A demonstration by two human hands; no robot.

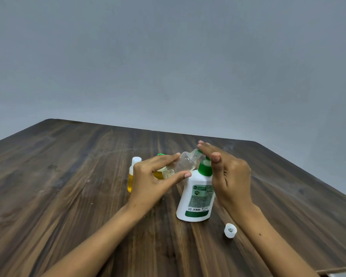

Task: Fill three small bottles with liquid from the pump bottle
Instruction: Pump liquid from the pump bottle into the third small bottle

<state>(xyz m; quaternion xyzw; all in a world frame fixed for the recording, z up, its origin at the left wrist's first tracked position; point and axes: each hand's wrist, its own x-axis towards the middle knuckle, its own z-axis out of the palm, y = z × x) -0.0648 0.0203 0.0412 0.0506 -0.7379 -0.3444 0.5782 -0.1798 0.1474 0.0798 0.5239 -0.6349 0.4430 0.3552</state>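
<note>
Left hand (148,176) grips tilted clear bottle (181,163), mouth at green nozzle of pump bottle (196,196) mid-counter (68,176); right hand (228,172), fingers straight, presses pump; cap (230,230) near right.

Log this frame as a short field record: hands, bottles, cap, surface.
left hand: grips a tilted clear small bottle, mouth at the pump spout
right hand: straight fingers on the pump bottle head
other bottles: white-capped bottle with yellow liquid; green-capped bottle, mostly hidden
loose white cap: on table, right of pump bottle
surface: wooden table
</note>
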